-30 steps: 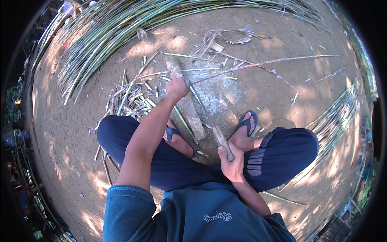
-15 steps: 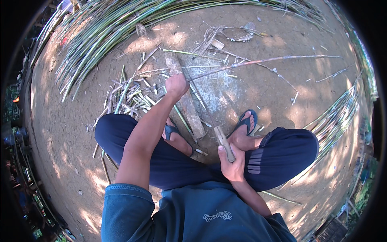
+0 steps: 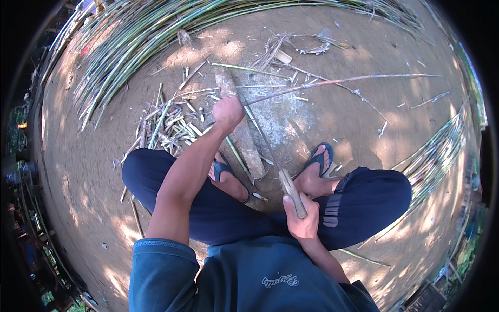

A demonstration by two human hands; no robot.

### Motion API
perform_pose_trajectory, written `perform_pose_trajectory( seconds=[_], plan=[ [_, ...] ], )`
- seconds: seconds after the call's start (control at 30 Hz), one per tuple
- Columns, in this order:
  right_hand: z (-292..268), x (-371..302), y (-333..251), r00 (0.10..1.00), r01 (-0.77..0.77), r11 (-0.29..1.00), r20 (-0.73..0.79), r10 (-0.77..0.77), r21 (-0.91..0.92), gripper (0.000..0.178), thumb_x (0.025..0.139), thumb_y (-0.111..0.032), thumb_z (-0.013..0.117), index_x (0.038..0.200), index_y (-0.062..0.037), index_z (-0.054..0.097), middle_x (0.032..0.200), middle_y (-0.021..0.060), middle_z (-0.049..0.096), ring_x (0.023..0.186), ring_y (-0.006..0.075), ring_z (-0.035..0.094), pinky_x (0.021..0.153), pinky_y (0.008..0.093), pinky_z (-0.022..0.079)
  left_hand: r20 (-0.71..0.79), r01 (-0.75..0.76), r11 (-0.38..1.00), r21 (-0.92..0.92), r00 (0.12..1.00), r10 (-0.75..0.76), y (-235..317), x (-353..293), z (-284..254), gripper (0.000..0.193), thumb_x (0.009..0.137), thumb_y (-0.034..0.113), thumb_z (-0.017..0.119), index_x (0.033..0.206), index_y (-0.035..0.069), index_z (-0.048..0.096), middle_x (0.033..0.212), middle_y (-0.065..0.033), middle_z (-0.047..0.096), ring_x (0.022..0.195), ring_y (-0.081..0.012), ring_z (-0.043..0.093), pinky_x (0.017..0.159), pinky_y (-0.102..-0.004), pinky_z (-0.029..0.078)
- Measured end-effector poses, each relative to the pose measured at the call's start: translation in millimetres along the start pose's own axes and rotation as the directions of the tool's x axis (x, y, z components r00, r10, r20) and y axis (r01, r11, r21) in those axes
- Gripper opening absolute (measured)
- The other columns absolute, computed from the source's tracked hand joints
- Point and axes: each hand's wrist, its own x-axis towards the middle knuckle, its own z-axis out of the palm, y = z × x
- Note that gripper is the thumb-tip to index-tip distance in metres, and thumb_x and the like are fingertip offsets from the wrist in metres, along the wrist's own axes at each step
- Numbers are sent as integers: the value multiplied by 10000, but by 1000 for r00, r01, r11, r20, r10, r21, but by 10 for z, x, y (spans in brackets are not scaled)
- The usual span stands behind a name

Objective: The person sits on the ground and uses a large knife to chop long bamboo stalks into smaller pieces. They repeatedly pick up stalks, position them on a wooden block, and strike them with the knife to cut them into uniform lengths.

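My left hand (image 3: 228, 112) is closed round one end of a long thin brown stalk (image 3: 322, 83), which reaches away to the right. This fist is just over a wooden board (image 3: 248, 148) lying on the ground between my feet. In my right hand (image 3: 303, 221), near my right knee, is the wooden handle of a long-bladed knife (image 3: 292, 191). Its narrow blade slants up and left across the board's right side, and its far end comes close to my left fist and the stalk. Whether the blade touches the stalk cannot be made out.
Short cut stalk pieces (image 3: 176, 127) lie heaped left of the board. A large bundle of green stalks (image 3: 130, 57) curves across the far left and top; another bundle (image 3: 439, 145) lies at the right. Dry fibre scraps (image 3: 275, 49) and thin twigs are scattered beyond the board.
My right hand has come slightly nearer to me with the knife, its handle shifting a little down. My left hand and the stalk have barely moved.
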Motion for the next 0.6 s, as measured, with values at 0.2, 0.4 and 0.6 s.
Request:
perform_pose_trajectory(
  seconds=[0.2,0.4,0.6],
  plan=[
    [137,324,-16,995,96,994,-30,-94,59,227,914,-174,638,798,19,606,561,76,500,505,126,445,482,318,359,75,-83,992,-98,993,91,158,-149,-1,258,751,211,599,835,-2,718,827,-235,694,804,-381,698,740,-455,565],
    [-9,-80,-96,977,200,975,-100,-190,96,152,862,-121,682,899,26,673,590,134,598,544,166,638,526,310,465,37,57,997,-61,998,-54,97,-140,-261,264,761,196,599,864,-20,711,867,-242,697,828,-380,700,756,-453,565],
    [183,490,-105,999,49,996,-8,-48,76,209,912,-181,662,830,9,635,588,18,521,554,64,446,487,290,338,97,-85,988,-132,990,98,215,-222,-262,257,756,204,608,860,-6,712,885,-238,696,824,-375,697,753,-449,562]
  ],
)
